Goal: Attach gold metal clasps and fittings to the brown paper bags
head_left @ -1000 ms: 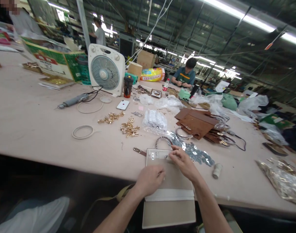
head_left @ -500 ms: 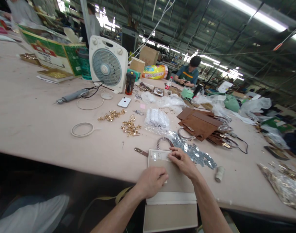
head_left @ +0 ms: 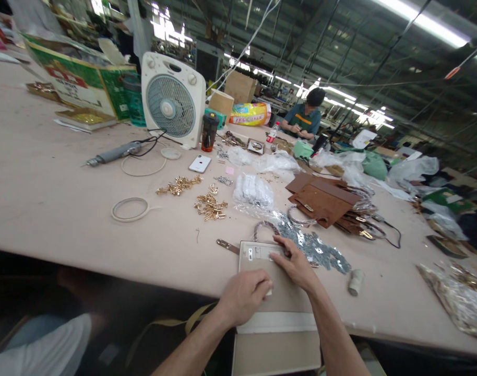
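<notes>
Since half a second ago the right hand (head_left: 297, 263) has been uncurling: its fingers, earlier bunched, are now lying stretched and open across the far edge of the flat beige rectangular leather panel (head_left: 289, 305), gripping nothing. The left hand (head_left: 244, 295) is resting knuckles-up on the panel's left part, curled loosely; whether it is pinching anything under the thumb cannot be told. The panel is lying at the near edge of the pale table (head_left: 46, 198), partly overhanging it. A small metal plate (head_left: 249, 253) is sitting at the panel's far-left corner, a brown strap with a metal end (head_left: 226, 245) is lying just left of it, and a heap of silver metal pieces (head_left: 320, 253) is spreading just to the right of the right hand.
</notes>
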Demonstrator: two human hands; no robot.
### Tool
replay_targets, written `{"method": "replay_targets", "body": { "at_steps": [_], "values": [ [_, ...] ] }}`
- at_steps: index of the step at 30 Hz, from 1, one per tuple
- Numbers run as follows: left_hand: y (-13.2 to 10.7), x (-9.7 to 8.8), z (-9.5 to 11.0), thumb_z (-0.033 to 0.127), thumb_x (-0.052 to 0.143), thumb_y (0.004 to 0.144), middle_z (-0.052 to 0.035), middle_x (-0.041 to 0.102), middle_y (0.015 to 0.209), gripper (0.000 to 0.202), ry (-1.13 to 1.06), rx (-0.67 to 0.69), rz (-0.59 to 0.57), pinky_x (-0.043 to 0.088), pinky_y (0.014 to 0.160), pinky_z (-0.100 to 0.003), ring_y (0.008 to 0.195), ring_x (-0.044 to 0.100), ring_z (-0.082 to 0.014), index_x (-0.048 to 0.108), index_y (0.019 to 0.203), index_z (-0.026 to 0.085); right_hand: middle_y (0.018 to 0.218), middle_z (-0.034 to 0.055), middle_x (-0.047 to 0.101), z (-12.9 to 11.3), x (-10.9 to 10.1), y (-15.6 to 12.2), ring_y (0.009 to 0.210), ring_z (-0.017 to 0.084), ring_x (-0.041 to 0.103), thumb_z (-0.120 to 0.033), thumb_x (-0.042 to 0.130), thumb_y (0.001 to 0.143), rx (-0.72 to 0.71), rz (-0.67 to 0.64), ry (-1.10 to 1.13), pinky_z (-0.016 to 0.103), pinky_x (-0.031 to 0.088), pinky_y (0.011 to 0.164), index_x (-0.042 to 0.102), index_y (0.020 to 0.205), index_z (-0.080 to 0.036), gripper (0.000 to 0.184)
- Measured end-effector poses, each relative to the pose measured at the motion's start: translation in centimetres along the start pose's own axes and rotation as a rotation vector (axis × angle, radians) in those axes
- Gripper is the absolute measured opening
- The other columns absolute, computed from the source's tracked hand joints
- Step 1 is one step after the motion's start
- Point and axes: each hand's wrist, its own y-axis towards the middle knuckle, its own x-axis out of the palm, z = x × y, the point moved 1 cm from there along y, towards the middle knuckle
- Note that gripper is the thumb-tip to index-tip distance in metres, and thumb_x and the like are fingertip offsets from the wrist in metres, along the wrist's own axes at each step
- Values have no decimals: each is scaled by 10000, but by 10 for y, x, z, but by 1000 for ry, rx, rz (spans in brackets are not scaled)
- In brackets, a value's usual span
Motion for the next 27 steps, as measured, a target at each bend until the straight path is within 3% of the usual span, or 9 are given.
{"method": "replay_targets", "body": {
  "at_steps": [4, 8, 15, 18, 20, 22, 27],
  "values": [
    [0, 2, -2, 356, 529, 1009, 8, 727, 807, 250, -102, 36, 16, 448, 719, -243, 784, 667, -168, 710, 918, 211, 1211, 81, 721, 3, 6, 3, 1176, 253, 639, -471, 646, 944, -71, 58, 8, 429, 473, 1057, 760, 1137, -248, 317],
    [1, 4, -4, 343, 557, 1004, -10, 764, 892, 250, -203, 78, 7, 496, 779, -245, 837, 700, -175, 758, 1027, 197, 1097, 73, 764, 8, 18, 4, 1084, 251, 681, -463, 593, 985, -85, 196, 16, 440, 486, 1041, 779, 1038, -251, 286],
    [-1, 2, -4, 362, 621, 969, -58, 733, 1291, 382, -136, 86, -33, 506, 1035, -339, 1147, 677, -258, 721, 1306, 214, 1151, 101, 767, 5, 22, -6, 1063, 265, 695, -473, 598, 971, 10, 421, 117, 454, 521, 1008, 750, 1132, -218, 338],
    [-1, 3, -5, 364, 623, 964, -73, 765, 1179, 522, -81, 84, -51, 520, 1002, -365, 1066, 696, -255, 594, 1454, 188, 1147, 101, 760, -6, 9, -24, 1013, 255, 704, -475, 637, 958, 64, 479, 246, 428, 555, 942, 720, 1163, -210, 345],
    [0, 3, -7, 350, 634, 955, -41, 777, 1002, 693, -51, 80, -68, 538, 900, -348, 925, 703, -233, 401, 1585, 178, 1089, 82, 760, -18, 0, -41, 988, 243, 703, -449, 648, 967, 12, 414, 257, 398, 565, 909, 729, 1107, -226, 275],
    [1, 4, -10, 352, 638, 951, -15, 761, 905, 813, -37, 79, -77, 532, 809, -323, 837, 689, -222, 249, 1641, 172, 1095, 73, 751, -30, -5, -59, 999, 235, 696, -403, 654, 978, -96, 253, 201, 374, 569, 891, 737, 1102, -250, 214],
    [2, 6, -15, 389, 633, 947, -61, 767, 992, 791, -25, 98, -68, 539, 876, -366, 965, 695, -272, 290, 1628, 176, 1258, 65, 711, -52, -3, -86, 1146, 239, 670, -317, 619, 1009, -241, -79, 7, 388, 548, 1004, 693, 1258, -304, 259]
  ]
}}
